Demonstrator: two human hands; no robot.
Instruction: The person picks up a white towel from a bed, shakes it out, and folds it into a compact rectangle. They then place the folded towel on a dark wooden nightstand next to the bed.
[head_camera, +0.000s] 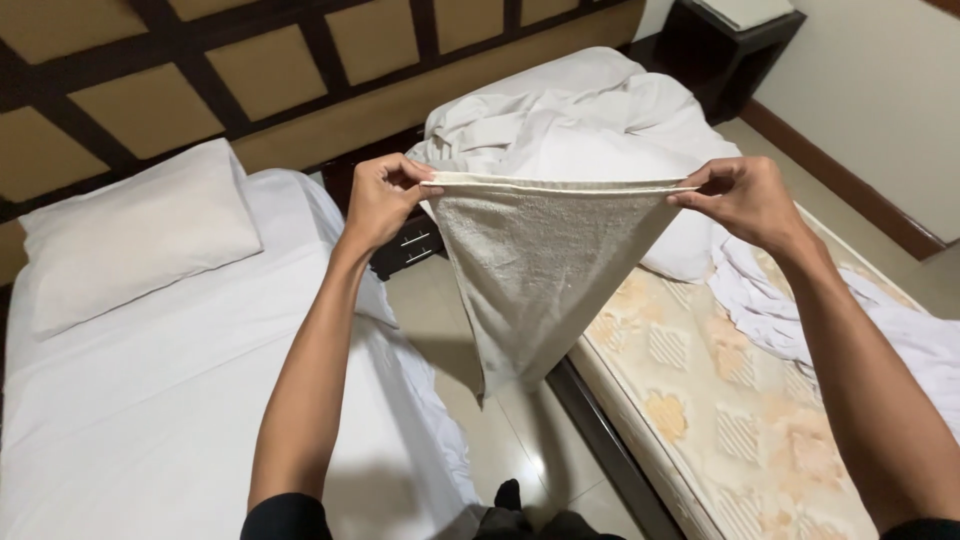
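Left hand (383, 197) and right hand (742, 196): fingers pinched shut on top corners of beige towel (535, 270), stretched taut at frame ctr. Bare mattress (740, 400) at 4 o'clock, pillow (130, 235) at 9.

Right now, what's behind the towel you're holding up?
Behind the towel, stretched between the left hand and right hand, lie crumpled white sheets on a bare patterned mattress. The towel hides part of the pile, the mattress edge and some floor.
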